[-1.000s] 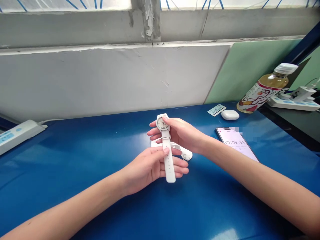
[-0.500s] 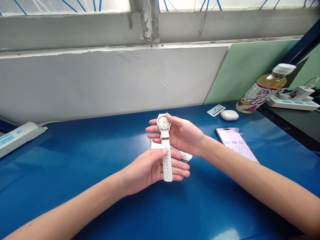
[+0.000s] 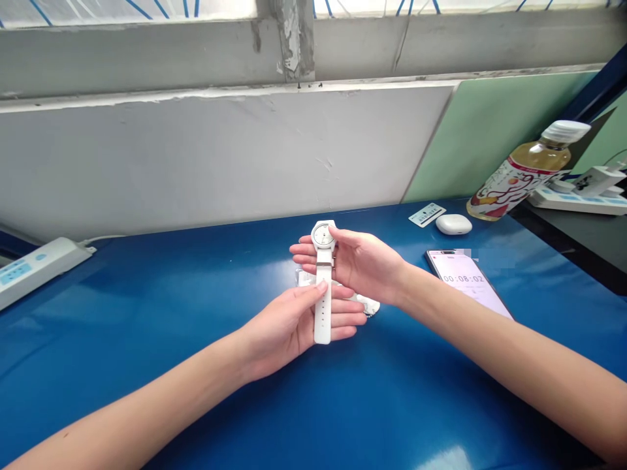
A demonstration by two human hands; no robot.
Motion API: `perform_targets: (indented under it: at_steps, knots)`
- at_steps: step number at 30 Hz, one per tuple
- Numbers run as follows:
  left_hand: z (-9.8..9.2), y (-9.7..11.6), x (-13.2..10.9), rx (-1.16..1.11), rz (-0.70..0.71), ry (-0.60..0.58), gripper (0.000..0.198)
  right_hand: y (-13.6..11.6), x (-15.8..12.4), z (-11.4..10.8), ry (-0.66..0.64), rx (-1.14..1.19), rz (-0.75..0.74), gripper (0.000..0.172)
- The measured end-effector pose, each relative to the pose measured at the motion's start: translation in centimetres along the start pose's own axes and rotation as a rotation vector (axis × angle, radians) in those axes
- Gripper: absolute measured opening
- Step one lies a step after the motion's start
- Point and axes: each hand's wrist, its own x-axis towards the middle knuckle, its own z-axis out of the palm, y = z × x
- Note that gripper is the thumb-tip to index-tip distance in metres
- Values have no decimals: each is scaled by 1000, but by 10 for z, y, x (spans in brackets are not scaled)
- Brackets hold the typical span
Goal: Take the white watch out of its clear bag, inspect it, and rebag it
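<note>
Watch (image 3: pixel 324 271) held in 2 hands (image 3: pixel 296 320) (image 3: pixel 366 262)

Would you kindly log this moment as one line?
left hand: pinching strap | right hand: holding watch | table: phone, card

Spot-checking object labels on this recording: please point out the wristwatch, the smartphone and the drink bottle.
White wristwatch (image 3: pixel 324 271): head view, on its strap.
Smartphone (image 3: pixel 464 279): head view, on its lit screen.
Drink bottle (image 3: pixel 522 179): head view, on its printed label.

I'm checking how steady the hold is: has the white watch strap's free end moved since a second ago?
Yes. Judged against the grey post, the strap's free end has shifted slightly left and up in the view.
</note>
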Motion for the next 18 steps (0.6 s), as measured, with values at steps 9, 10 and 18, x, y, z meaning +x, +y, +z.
perform_targets:
  at_steps: [9, 10, 18]
  knots:
    - [-3, 1, -4, 36, -61, -185, 32, -6, 5, -7, 94, -12, -80, 36]
    - [-4, 0, -4, 41, -55, -184, 32, -5, 5, -8, 93, -15, -84, 37]
    - [-7, 0, -3, 46, -1, -253, 32, 0, 9, -16, 45, -48, -58, 47]
